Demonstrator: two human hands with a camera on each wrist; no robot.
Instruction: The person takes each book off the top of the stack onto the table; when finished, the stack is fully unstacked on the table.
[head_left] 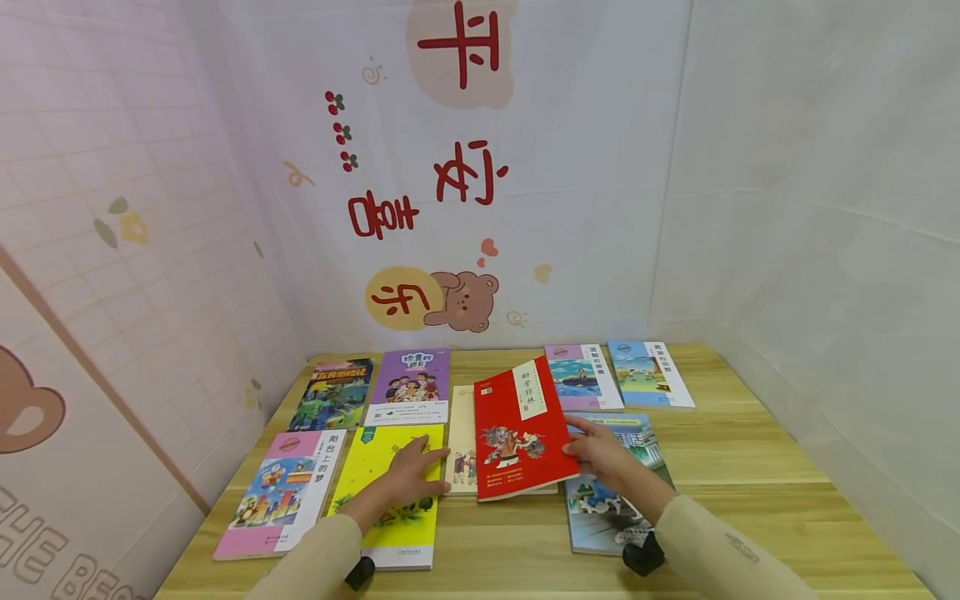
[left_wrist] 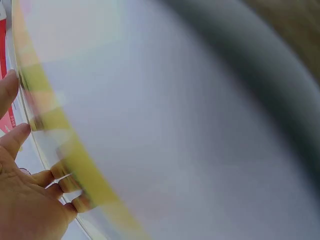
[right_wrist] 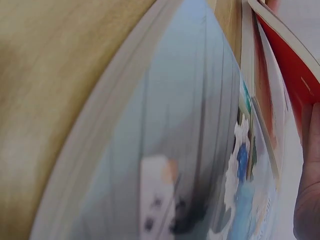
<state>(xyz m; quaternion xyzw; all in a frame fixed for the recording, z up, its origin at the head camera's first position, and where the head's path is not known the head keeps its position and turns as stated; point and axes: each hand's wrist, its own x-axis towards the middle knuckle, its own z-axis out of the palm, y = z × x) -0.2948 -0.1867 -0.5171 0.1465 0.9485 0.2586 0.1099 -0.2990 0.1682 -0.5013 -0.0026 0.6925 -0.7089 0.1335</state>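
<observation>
In the head view my right hand (head_left: 603, 454) grips the right edge of a red book (head_left: 517, 467), which is tilted above a cream book (head_left: 462, 417) and partly covers it. The right wrist view shows the fingers (right_wrist: 311, 150) against the underside of the red cover. My left hand (head_left: 408, 475) lies over a yellow book (head_left: 382, 462), its fingers spread and pointing toward the cream book. In the left wrist view, those fingertips touch a glossy cover with a yellow band (left_wrist: 75, 145). Under my right wrist lies a blue-grey book (head_left: 600, 525).
A pink-and-white book (head_left: 277, 492) lies at the left front. Behind it are a dark green book (head_left: 333, 396) and a purple book (head_left: 408, 383). At the back right lie a lilac book (head_left: 581, 375) and a light blue book (head_left: 648, 375). White fabric walls (head_left: 600, 208) enclose the wooden table (head_left: 757, 492).
</observation>
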